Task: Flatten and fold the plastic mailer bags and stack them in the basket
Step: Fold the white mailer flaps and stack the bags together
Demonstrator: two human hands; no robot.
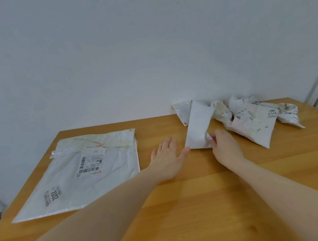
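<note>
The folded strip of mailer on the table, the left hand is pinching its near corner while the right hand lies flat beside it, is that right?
Not quite: the hands are swapped. The head view shows the right hand pinching the near corner of the folded strip, while the left hand lies flat on the table beside it.

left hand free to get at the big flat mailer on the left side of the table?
Probably yes. The left hand lies open on the table, only its thumb touching the folded mailer that the right hand pinches. The flat mailer lies just beside it, with bare wood between.
</note>
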